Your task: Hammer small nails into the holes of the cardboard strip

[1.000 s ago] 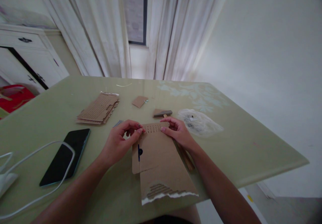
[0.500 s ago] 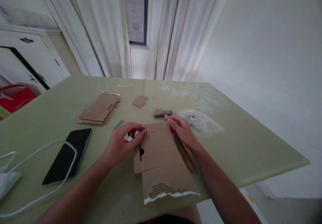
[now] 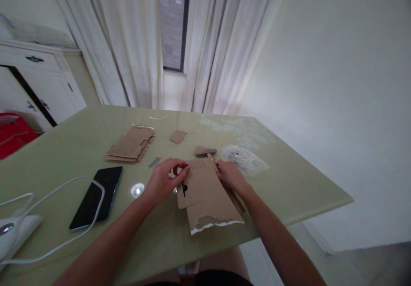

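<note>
A torn brown cardboard piece [image 3: 205, 196] with rows of small holes near its far edge lies on the green table [image 3: 80, 144] in front of me. My left hand [image 3: 165, 181] pinches its far left corner with thumb and fingers. My right hand [image 3: 230, 176] rests on its right edge, fingers curled over a wooden-handled hammer [image 3: 221, 179] that runs under the hand; the hammer's dark head [image 3: 206, 152] lies just beyond the cardboard.
A stack of perforated cardboard [image 3: 131, 144] lies at the left back, a small cardboard scrap [image 3: 178, 136] behind it. A black phone [image 3: 97, 196] with a white cable [image 3: 54, 192] over it is on the left. A clear plastic bag [image 3: 244, 159] lies right. The table's edge runs near my right forearm.
The camera has tilted and pulled back. My right hand slid from the cardboard's far edge down onto its right side, over the hammer handle. The left hand keeps its pinch.
</note>
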A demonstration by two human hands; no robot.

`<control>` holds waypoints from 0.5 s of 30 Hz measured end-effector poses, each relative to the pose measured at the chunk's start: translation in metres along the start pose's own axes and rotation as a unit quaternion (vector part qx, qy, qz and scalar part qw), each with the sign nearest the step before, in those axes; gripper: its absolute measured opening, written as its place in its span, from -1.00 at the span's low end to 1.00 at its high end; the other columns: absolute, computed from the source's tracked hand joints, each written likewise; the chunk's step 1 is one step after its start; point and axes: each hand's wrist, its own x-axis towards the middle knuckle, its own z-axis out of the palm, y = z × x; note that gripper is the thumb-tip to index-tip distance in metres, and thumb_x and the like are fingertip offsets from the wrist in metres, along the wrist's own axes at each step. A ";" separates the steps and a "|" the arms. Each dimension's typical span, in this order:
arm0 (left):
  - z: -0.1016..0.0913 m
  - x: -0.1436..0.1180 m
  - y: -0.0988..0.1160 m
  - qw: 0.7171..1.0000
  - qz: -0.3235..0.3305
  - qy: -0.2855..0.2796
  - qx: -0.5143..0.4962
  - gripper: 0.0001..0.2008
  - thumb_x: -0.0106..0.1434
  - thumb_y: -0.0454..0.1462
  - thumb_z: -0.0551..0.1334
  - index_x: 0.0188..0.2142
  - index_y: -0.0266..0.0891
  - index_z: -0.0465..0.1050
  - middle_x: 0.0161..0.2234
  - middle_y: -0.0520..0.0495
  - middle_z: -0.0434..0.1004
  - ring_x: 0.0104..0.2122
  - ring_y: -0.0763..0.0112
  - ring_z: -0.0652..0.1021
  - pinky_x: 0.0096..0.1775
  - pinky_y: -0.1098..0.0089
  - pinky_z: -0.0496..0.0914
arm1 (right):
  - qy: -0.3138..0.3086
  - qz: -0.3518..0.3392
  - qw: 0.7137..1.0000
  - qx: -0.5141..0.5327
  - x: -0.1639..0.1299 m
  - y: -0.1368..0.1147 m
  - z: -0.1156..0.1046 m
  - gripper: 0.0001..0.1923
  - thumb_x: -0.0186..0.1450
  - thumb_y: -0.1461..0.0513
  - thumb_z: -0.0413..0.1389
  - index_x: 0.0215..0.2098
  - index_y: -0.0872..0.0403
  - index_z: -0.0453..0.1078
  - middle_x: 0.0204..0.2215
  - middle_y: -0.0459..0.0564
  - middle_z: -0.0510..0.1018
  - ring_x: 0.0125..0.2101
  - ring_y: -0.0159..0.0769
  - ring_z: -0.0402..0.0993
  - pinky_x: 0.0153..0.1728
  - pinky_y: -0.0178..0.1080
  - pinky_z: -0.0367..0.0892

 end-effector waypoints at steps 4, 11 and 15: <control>0.002 0.001 -0.003 1.000 0.009 -0.004 -0.005 -0.85 0.40 -0.20 0.31 -0.22 -0.18 0.65 -0.43 0.02 0.64 -0.45 0.40 0.52 -0.36 0.43 0.41 | -0.047 0.007 0.997 0.054 -0.007 0.003 -0.019 -0.89 0.33 0.25 0.17 -0.37 0.08 0.45 -0.51 -0.02 0.54 -0.44 -0.19 0.53 -0.35 -0.25 0.30; 0.006 0.003 -0.007 1.000 0.007 -0.008 -0.020 -0.84 0.40 -0.19 0.32 -0.20 -0.18 0.68 -0.38 0.00 0.68 -0.45 0.40 0.54 -0.34 0.41 0.43 | -0.069 -0.042 0.965 0.250 -0.035 -0.010 -0.083 -0.61 0.48 0.05 -0.03 0.15 0.07 0.36 -0.45 -0.21 0.32 -0.58 -0.41 0.23 -0.57 -0.36 0.19; 0.006 0.003 -0.008 1.000 0.006 -0.016 -0.022 -0.83 0.41 -0.19 0.31 -0.19 -0.18 0.69 -0.36 -0.03 0.68 -0.39 0.36 0.60 -0.32 0.39 0.45 | -0.134 -0.065 0.943 0.296 -0.063 -0.042 -0.107 -0.60 0.52 -0.08 0.03 -0.02 0.06 0.41 -0.42 -0.22 0.25 -0.62 -0.47 0.07 -0.65 -0.37 -0.02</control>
